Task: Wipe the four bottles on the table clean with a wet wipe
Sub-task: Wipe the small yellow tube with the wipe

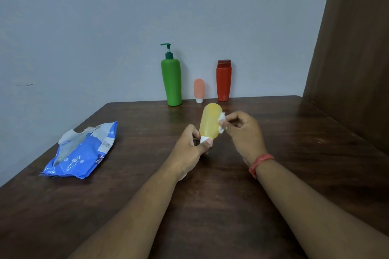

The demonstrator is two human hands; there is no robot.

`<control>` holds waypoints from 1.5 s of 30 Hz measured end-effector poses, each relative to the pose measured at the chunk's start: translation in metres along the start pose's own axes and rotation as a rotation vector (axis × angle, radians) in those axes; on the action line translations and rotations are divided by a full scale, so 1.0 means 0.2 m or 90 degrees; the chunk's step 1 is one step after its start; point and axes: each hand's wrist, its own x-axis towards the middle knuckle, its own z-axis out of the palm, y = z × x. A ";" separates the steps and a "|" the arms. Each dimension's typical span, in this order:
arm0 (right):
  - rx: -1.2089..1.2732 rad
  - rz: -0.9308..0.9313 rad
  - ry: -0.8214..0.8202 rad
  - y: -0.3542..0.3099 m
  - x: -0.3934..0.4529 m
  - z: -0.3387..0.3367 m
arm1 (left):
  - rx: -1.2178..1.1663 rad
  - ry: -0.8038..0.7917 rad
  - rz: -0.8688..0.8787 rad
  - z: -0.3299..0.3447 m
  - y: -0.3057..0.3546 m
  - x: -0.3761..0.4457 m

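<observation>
Here, rounded yellow bottle (210, 121), crumpled white wipe (222, 124)

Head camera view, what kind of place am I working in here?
Probably a plain room in a home, though that is a guess: a dark brown wooden table pushed against a bare pale grey wall, a brown curtain at the right, and toiletry-type plastic bottles like the green pump bottle.

From the green pump bottle (171, 82), the far edge was crowded: just to its right stood the small pink bottle (199, 90), then the red bottle (224, 80), all against the wall (105, 27). Well to its left and nearer me, the blue wipes pack (82, 153) blocked that side. In front of it, bare table (210, 206) lay open between my forearms.
</observation>
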 end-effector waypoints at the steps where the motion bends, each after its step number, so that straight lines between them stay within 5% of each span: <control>1: 0.031 -0.003 0.045 -0.01 0.02 -0.01 | 0.029 -0.015 0.001 0.01 0.00 0.00; 6: 0.136 -0.011 0.080 -0.01 0.04 -0.06 | 0.131 -0.054 0.021 0.02 0.01 -0.01; 13: 0.097 0.036 -0.116 0.01 -0.03 -0.01 | -0.123 -0.029 -0.009 -0.01 0.02 -0.01; 19: 0.137 -0.051 0.071 -0.03 0.01 -0.02 | -0.292 -0.143 -0.070 0.03 0.05 -0.04; 24: -0.078 -0.200 -0.073 0.02 -0.03 0.01 | -0.386 -0.119 -0.120 0.00 0.05 -0.01; 27: -0.138 -0.252 -0.053 0.02 -0.02 0.04 | -0.391 -0.122 -0.132 0.00 0.05 -0.01; 32: -0.056 -0.201 0.138 -0.02 0.03 -0.04 | -0.314 -0.179 -0.115 0.04 0.06 -0.03; 39: -0.133 -0.262 -0.039 0.02 0.00 0.00 | -0.362 -0.164 -0.125 0.01 0.07 -0.03; 45: -0.035 -0.133 0.158 -0.03 0.04 -0.06 | -0.288 -0.222 -0.121 0.02 0.07 -0.04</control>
